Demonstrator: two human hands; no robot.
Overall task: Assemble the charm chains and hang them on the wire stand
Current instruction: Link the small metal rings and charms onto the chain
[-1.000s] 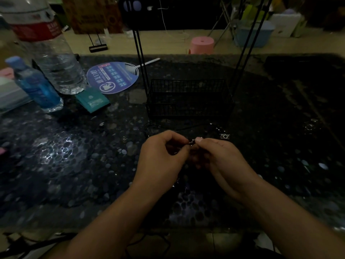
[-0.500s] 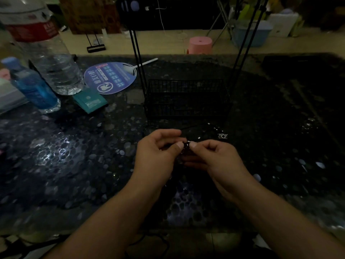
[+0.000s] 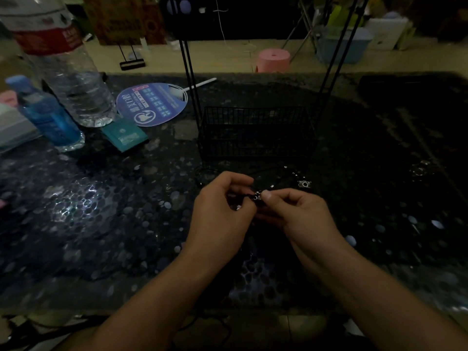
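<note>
My left hand [image 3: 222,211] and my right hand [image 3: 301,214] meet over the dark table, fingertips together. Between them they pinch a small silver charm [image 3: 257,195] on a thin black cord. The cord [image 3: 268,171] runs up and right across the table to several small silver beads. A silver camera charm [image 3: 304,184] lies on the table just right of my hands. Behind them stands the black wire stand [image 3: 255,133], with a basket base and tall thin uprights.
At the left stand a large water bottle [image 3: 73,92], a small blue bottle [image 3: 48,117], a teal card packet [image 3: 125,135] and a blue round fan [image 3: 152,103]. The table [image 3: 101,211] is dark and speckled. A pink stool [image 3: 273,59] is on the floor beyond.
My hands stay together on the charm, with my fingertips shifting slightly around it. The view has moved a little.
</note>
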